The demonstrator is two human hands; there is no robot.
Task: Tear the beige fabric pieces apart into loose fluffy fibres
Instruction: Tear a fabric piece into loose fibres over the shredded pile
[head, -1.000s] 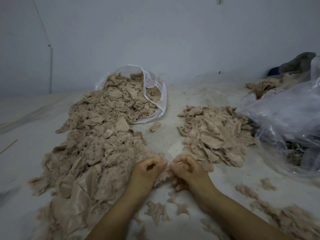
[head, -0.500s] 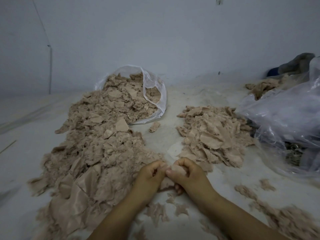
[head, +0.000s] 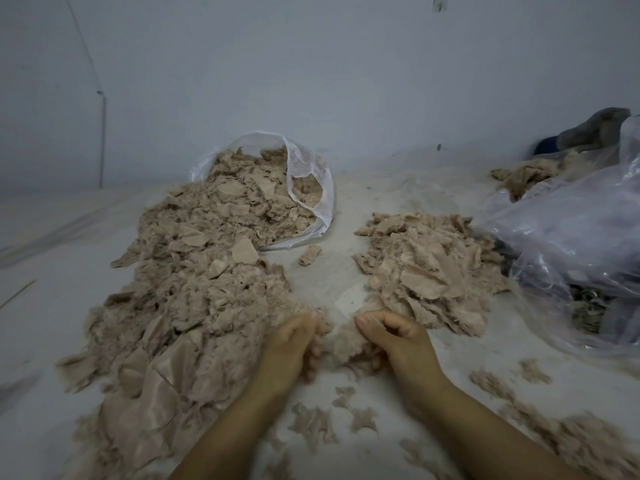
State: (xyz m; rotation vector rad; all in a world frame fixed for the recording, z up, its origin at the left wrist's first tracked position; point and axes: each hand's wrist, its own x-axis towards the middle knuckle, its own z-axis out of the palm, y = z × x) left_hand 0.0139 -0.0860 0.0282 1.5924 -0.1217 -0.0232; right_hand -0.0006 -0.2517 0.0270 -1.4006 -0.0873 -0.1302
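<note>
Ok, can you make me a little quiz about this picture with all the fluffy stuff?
1. True or false: both hands pull on one beige fabric piece.
2. Which pile spills out of the clear bag? A) the pile by the left hand B) the pile by the right hand
3. Fill in: the small scraps lie between the person's two ____.

Key: 1 true; 2 A; 3 arms.

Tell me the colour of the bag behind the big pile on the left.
Clear, see-through plastic bag, showing beige scraps inside; the head view shows it.
</note>
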